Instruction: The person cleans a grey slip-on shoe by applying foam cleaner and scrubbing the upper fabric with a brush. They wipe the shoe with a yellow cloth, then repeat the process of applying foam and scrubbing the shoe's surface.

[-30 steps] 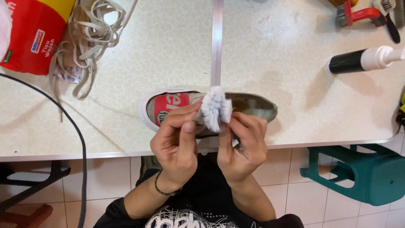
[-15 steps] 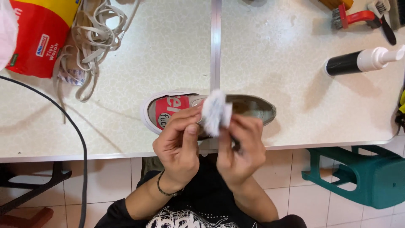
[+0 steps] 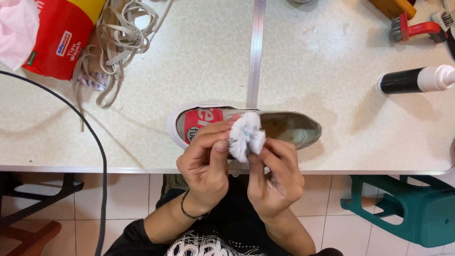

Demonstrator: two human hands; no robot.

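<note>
Left of the fingers, loose laces (image 3: pixel 116 42) lie on the counter (image 3: pixel 332 71). Left hand (image 3: pixel 204 163) and right hand (image 3: pixel 275 175) pinch a crumpled white tissue (image 3: pixel 246 135) together, just above the laceless shoe (image 3: pixel 284 127); wiping seems barely begun, its canvas looking dingy.

1. Bright, even light fills the scene; the pale worktop (image 3: pixel 142 132) shows no harsh glare.
2. Soft shadows fall toward 7 o'clock from the spray bottle (image 3: pixel 417 79) and the shoe (image 3: pixel 289 128).
3. Focus is sharp at the centre.
4. The wad of tissue (image 3: pixel 246 135) is nearly overexposed.
5. Straight edges bend slightly near the frame's borders.
</note>
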